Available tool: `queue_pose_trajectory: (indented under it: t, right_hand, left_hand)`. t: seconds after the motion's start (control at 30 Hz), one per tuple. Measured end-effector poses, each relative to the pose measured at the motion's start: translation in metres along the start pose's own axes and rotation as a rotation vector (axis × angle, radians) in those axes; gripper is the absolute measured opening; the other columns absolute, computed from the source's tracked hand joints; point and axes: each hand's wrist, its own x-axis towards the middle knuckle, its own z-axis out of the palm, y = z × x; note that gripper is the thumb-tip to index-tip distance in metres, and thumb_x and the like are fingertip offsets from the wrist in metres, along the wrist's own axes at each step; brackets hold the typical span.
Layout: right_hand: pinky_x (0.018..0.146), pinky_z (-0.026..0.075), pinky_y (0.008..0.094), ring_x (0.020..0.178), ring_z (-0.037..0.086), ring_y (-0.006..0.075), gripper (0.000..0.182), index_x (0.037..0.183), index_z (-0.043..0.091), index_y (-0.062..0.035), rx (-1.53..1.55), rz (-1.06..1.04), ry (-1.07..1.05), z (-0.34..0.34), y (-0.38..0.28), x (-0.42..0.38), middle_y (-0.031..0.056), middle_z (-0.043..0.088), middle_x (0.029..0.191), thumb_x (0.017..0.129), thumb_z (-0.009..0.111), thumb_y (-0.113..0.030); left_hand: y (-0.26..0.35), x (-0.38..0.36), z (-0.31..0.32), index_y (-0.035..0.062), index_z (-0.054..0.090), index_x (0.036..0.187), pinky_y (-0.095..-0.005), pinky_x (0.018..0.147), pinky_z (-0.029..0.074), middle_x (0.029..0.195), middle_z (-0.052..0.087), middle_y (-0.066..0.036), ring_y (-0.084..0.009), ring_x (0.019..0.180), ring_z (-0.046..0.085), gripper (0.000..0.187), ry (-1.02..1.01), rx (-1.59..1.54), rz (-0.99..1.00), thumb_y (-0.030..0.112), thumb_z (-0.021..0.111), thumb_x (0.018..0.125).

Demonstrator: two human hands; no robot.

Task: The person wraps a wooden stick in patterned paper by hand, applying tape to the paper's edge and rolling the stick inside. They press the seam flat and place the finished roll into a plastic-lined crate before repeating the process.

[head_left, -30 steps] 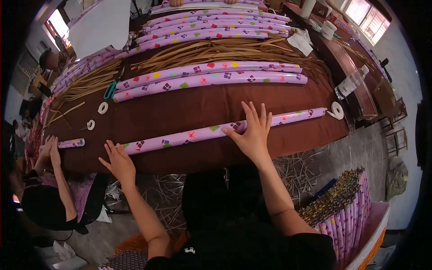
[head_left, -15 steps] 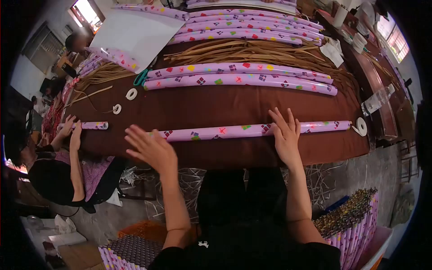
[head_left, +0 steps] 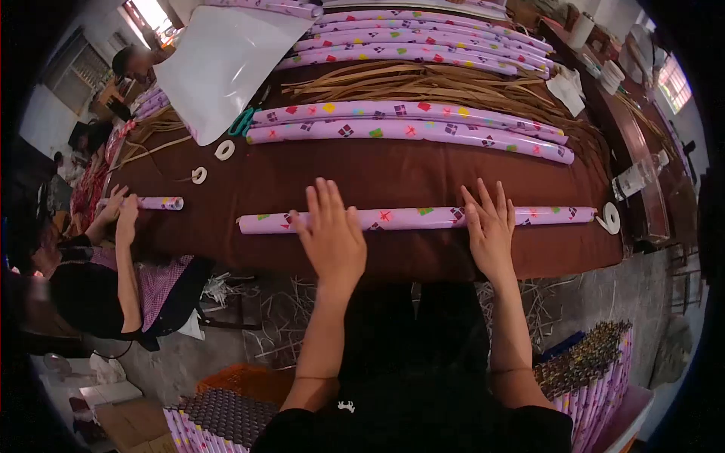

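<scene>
A long, thin purple patterned roll (head_left: 411, 220) lies across the brown cloth in front of me. My left hand (head_left: 332, 234) rests over its left part, palm down with fingers spread. Farther right, my right hand (head_left: 491, 226) lies on the same roll, its fingers also apart. The roll's left end sticks out beyond my left hand. Just past its right end is a white tape roll (head_left: 610, 219). Behind it lie more purple rolls (head_left: 408, 131) side by side.
Brown strips (head_left: 423, 81) and more rolls lie at the back, beside a white sheet (head_left: 226, 60). Teal scissors (head_left: 242, 122) and two tape rolls are at the left. A co-worker's hands (head_left: 121, 215) hold a short roll. A bottle (head_left: 634, 180) is at the right.
My left hand has moved right, from the roll's left end onto its left part, uncovering that end. The white sheet at the back left has flopped into a different shape.
</scene>
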Motion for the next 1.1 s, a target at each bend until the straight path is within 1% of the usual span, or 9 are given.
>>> queue_pose_trajectory:
  t: [0.23, 0.33, 0.4, 0.43, 0.5, 0.53, 0.63, 0.77, 1.1]
  right_hand:
    - [0.119, 0.010, 0.0478, 0.147, 0.022, 0.0333, 0.045, 0.133, 0.062, -0.0150, -0.039, -0.013, 0.058, 0.002, -0.002, 0.000, 0.0120, 0.044, 0.150, 0.102, 0.043, -0.043]
    - [0.119, 0.013, 0.0494, 0.145, 0.026, 0.0341, 0.045, 0.131, 0.063, -0.0132, -0.154, -0.056, 0.131, 0.007, -0.006, -0.001, 0.0129, 0.045, 0.149, 0.100, 0.048, -0.043]
    - [0.118, 0.014, 0.0504, 0.144, 0.029, 0.0346, 0.046, 0.129, 0.064, -0.0113, -0.252, -0.091, 0.186, 0.010, -0.011, 0.003, 0.0135, 0.046, 0.148, 0.098, 0.052, -0.043]
    - [0.118, 0.017, 0.0511, 0.142, 0.032, 0.0351, 0.048, 0.130, 0.062, -0.0090, -0.266, -0.122, 0.222, 0.010, -0.018, 0.004, 0.0141, 0.047, 0.147, 0.096, 0.055, -0.042]
    - [0.115, 0.026, 0.0514, 0.138, 0.038, 0.0360, 0.057, 0.134, 0.056, -0.0033, -0.243, -0.194, 0.257, 0.012, -0.039, 0.006, 0.0149, 0.047, 0.146, 0.091, 0.063, -0.041]
    - [0.114, 0.028, 0.0512, 0.138, 0.038, 0.0356, 0.059, 0.136, 0.053, -0.0041, -0.152, -0.260, 0.212, 0.021, -0.051, 0.005, 0.0149, 0.047, 0.146, 0.091, 0.063, -0.041]
    - [0.114, 0.029, 0.0493, 0.138, 0.038, 0.0338, 0.064, 0.138, 0.050, -0.0034, 0.077, -0.427, 0.058, 0.043, -0.100, -0.005, 0.0152, 0.045, 0.147, 0.091, 0.061, -0.045]
    - [0.115, 0.027, 0.0480, 0.138, 0.039, 0.0301, 0.068, 0.137, 0.050, -0.0031, 0.097, -0.475, 0.069, 0.068, -0.128, -0.009, 0.0126, 0.046, 0.146, 0.089, 0.061, -0.050]
    - [0.113, 0.027, 0.0557, 0.137, 0.041, 0.0315, 0.072, 0.137, 0.053, -0.0071, -0.345, -0.345, 0.100, -0.001, -0.026, -0.024, 0.0098, 0.051, 0.143, 0.084, 0.064, -0.054]
  left_hand:
    - [-0.134, 0.006, -0.005, 0.0067, 0.030, 0.152, -0.0611, 0.116, 0.007, 0.160, 0.026, -0.011, -0.0270, 0.149, 0.021, 0.053, 0.014, 0.274, -0.321, 0.032, 0.029, 0.106]
    - [-0.160, 0.010, -0.011, 0.0071, 0.032, 0.152, -0.0602, 0.116, 0.007, 0.161, 0.022, -0.011, -0.0271, 0.149, 0.020, 0.051, 0.155, 0.354, -0.223, 0.029, 0.032, 0.106]
    - [-0.138, 0.013, -0.030, 0.0080, 0.034, 0.151, -0.0570, 0.118, 0.008, 0.162, 0.020, -0.011, -0.0276, 0.149, 0.019, 0.050, 0.187, 0.200, 0.002, 0.026, 0.037, 0.105]
    - [-0.129, 0.013, -0.034, 0.0080, 0.038, 0.149, -0.0541, 0.119, 0.010, 0.159, 0.027, -0.013, -0.0291, 0.148, 0.023, 0.048, 0.158, 0.055, 0.116, 0.022, 0.042, 0.102]
    - [-0.114, 0.013, -0.033, 0.0065, 0.043, 0.146, -0.0535, 0.118, 0.011, 0.154, 0.037, -0.013, -0.0302, 0.146, 0.029, 0.046, -0.111, -0.275, 0.289, 0.020, 0.045, 0.101]
    - [-0.103, 0.012, -0.034, 0.0077, 0.048, 0.143, -0.0518, 0.118, 0.015, 0.150, 0.044, -0.011, -0.0305, 0.143, 0.034, 0.044, -0.148, -0.200, 0.365, 0.019, 0.047, 0.100]
    - [-0.094, 0.012, -0.032, 0.0106, 0.050, 0.142, -0.0506, 0.117, 0.017, 0.150, 0.045, -0.008, -0.0297, 0.142, 0.036, 0.043, -0.136, -0.161, 0.383, 0.020, 0.048, 0.100]
    - [-0.097, 0.014, -0.029, 0.0126, 0.052, 0.140, -0.0499, 0.117, 0.018, 0.149, 0.047, -0.008, -0.0294, 0.142, 0.036, 0.041, -0.128, -0.164, 0.395, 0.021, 0.049, 0.100]
    - [-0.099, 0.013, -0.027, 0.0130, 0.056, 0.137, -0.0511, 0.118, 0.015, 0.147, 0.049, -0.006, -0.0298, 0.142, 0.036, 0.039, -0.137, -0.189, 0.349, 0.020, 0.050, 0.100]
